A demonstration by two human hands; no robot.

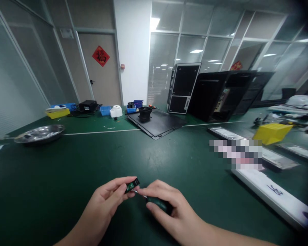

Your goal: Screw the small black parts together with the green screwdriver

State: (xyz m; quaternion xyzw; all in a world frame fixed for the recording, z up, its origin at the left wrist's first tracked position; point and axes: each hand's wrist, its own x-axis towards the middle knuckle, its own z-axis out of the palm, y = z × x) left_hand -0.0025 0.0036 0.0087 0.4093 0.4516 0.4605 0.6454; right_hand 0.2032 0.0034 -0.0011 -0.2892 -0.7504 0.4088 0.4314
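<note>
Both forearms reach low over the green-matted workbench (pixel 66 164), the hands nearly meeting. The left hand (pixel 105 201) pinches a small dark green component (pixel 132 185), while the right hand (pixel 171 212) clenches a dark-handled screwdriver (pixel 160 204), whose thin tip sits at the component's edge, partly hidden by fingers.

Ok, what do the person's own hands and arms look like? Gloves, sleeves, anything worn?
The bare left hand and bare right hand have no gloves, rings or tape visible. The bare left forearm and bare right forearm show no sleeve, watch or band before they leave the frame.
</note>
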